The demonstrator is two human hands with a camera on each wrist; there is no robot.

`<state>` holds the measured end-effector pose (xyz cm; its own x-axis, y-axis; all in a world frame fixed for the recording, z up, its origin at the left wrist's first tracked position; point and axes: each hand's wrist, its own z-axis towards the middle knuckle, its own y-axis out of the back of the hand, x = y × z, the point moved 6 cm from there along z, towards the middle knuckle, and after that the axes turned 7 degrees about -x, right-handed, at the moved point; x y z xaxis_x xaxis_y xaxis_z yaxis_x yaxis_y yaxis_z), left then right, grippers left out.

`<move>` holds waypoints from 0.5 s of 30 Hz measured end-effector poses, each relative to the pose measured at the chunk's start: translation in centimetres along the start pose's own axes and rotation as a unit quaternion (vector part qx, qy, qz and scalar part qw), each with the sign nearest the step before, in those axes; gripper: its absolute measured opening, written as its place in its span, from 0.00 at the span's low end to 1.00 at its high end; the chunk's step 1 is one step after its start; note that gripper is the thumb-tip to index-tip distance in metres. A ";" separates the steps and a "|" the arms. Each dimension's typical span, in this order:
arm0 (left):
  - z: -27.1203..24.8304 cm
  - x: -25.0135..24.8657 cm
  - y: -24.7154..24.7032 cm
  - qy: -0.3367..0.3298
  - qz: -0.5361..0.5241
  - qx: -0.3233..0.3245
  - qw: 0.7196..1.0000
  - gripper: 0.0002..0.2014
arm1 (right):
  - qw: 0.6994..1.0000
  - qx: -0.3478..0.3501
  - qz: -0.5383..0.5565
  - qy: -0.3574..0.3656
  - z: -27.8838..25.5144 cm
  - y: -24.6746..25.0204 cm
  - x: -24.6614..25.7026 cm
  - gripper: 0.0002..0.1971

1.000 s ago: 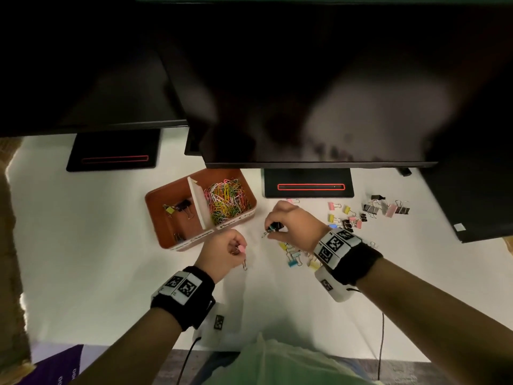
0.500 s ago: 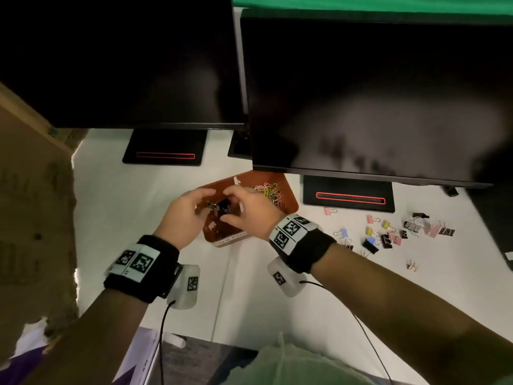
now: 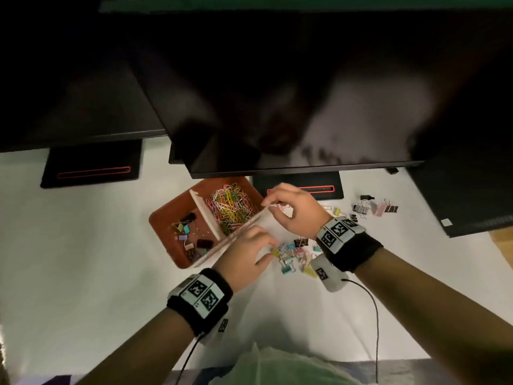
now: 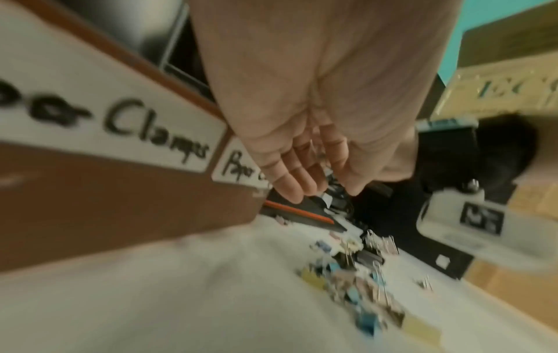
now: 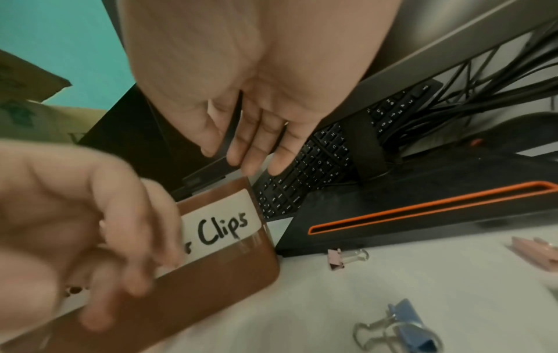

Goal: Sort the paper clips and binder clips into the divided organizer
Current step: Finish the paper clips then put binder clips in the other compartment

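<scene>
Brown organizer sits on the white desk below two dark monitors, its right compartment heaped with coloured paper clips, its left holding several binder clips. More binder clips lie loose just right of it, beneath the hands, and another group farther right. The left hand hovers beside the organizer's near wall, fingers loosely curled and empty. The right hand hangs over the organizer's right corner, fingers relaxed, slightly apart, holding nothing.
</scene>
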<state>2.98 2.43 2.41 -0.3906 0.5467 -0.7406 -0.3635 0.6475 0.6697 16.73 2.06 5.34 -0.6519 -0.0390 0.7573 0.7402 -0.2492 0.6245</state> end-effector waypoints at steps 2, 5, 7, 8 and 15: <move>0.6 0.2 -2.0 0.004 0.007 0.020 1.000 0.11 | 1.000 -0.014 0.018 0.001 -0.2 0.5 -0.5 0.08; 0.9 0.7 -4.1 0.039 0.008 0.039 0.998 0.16 | 0.998 -0.037 0.010 -0.043 -0.7 1.5 -2.6 0.09; 1.1 0.9 -5.3 0.048 0.033 0.050 0.997 0.21 | 0.995 -0.022 -0.021 -0.090 -1.0 1.7 -4.8 0.12; 1.2 0.9 -5.8 0.050 0.049 0.058 0.996 0.24 | 0.994 0.002 -0.041 -0.105 -1.1 1.5 -5.7 0.13; 1.1 1.4 -8.5 0.015 0.136 0.109 0.985 0.26 | 0.961 0.217 -0.145 -0.095 -1.9 -2.2 -7.8 0.20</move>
<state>6.47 -1.69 -4.44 -0.4741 0.7025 -0.5307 -0.0534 0.5788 0.8137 19.88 1.08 -2.35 -0.8303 0.1581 0.5345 0.5571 0.2053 0.8047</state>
